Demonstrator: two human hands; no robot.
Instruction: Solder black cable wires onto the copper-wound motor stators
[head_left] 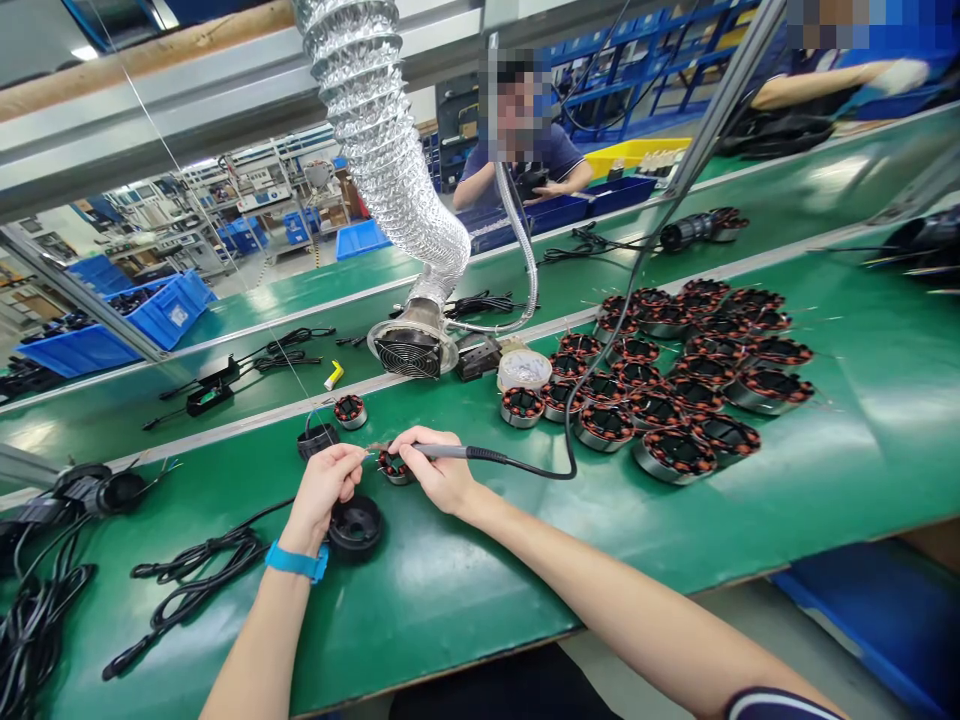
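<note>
Left hand (322,490) pinches a thin wire, fingers narrow; right hand (444,478) grips a soldering iron (450,452) over a coil ring (395,470). More coil rings (675,455) crowd two o'clock; cables (195,590) lie at eight. Bare bench (427,610) opens at six, reaching its near edge.

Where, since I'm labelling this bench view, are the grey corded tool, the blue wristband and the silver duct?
Grey corded tool (450,452), head view, on its handle.
Blue wristband (294,562), head view, on its middle.
Silver duct (401,165), head view, on its ribbed wall.
</note>
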